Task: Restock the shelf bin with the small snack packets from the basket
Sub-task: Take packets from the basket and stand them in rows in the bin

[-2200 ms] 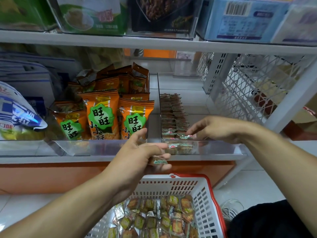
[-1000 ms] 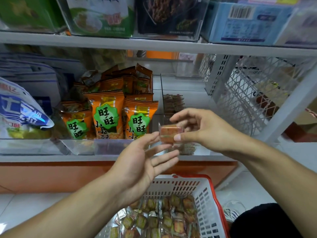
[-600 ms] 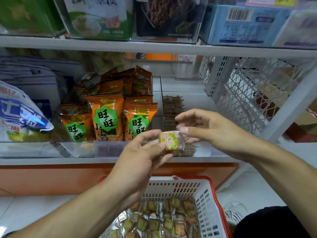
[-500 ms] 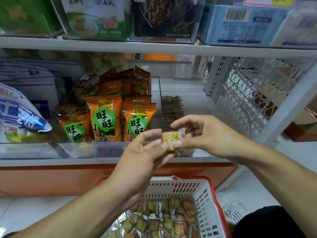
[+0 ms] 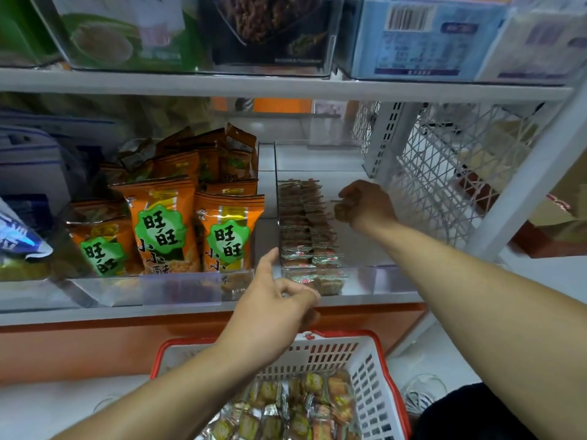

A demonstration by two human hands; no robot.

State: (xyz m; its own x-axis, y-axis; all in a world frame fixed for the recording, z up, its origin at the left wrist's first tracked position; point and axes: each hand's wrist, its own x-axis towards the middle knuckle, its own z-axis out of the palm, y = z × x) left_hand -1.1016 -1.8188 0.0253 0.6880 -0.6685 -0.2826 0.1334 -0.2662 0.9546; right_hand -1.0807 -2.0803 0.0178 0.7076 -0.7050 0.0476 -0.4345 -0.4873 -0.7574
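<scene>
Two rows of small foil snack packets (image 5: 305,223) already line the clear plastic shelf bin (image 5: 365,274); right hand (image 5: 365,204) pinches one deep inside, probably extending a row; left hand (image 5: 273,309) hangs loosely curled, holding nothing, above the red-rimmed white basket (image 5: 368,369), likely for the next grab

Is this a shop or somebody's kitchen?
Most likely a small shop. White shelves hold many identical orange snack bags in clear bins, and a red shopping basket of small packets sits below.
</scene>
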